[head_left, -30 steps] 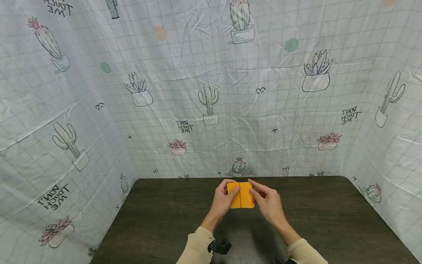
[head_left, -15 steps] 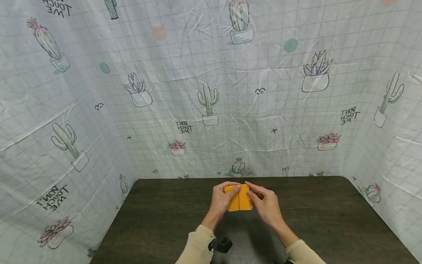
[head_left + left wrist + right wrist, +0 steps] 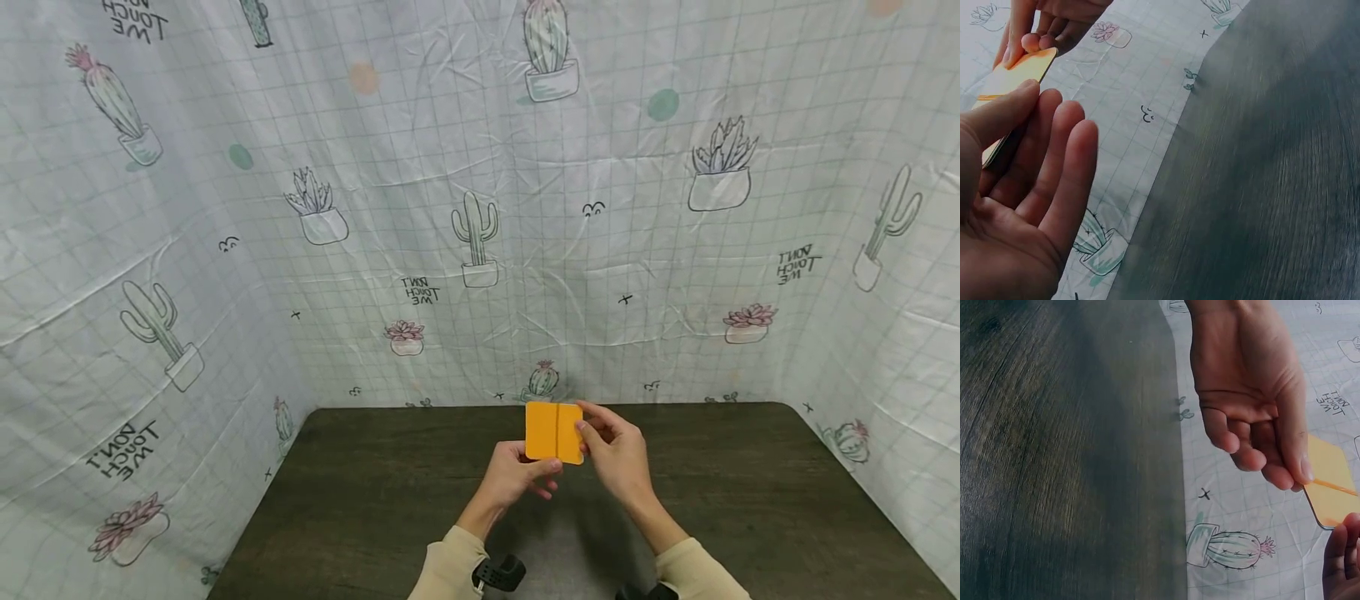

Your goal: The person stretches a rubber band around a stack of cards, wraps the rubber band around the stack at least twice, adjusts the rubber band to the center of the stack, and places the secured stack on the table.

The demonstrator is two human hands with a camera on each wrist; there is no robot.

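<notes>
Holding a small orange card [image 3: 554, 432] above the far edge of the table [image 3: 375, 500], the right hand [image 3: 617, 450] pinches its right side between thumb and fingers. The card stands nearly upright and faces the person, with a thin vertical line down its middle. It is lifted off the table, near the middle of the far edge, in front of the cactus-printed cloth [image 3: 480, 208] that hangs behind and at both sides.

The left hand [image 3: 517, 473] is just below the card, palm turned up, fingers relaxed and only loosely bent. In the left wrist view its fingers [image 3: 1054, 156] are spread out straight and the card [image 3: 1013, 78] lies against the fingertips, so this hand supports the card's lower edge and does not grip it. In the right wrist view the right hand [image 3: 1254, 406] has its fingers curled downward, and the card [image 3: 1332, 487] comes out from under the fingertips.

Both sleeves [image 3: 450, 567] are beige. A black strap [image 3: 498, 573] sits at the left wrist, over the near edge of the table.
</notes>
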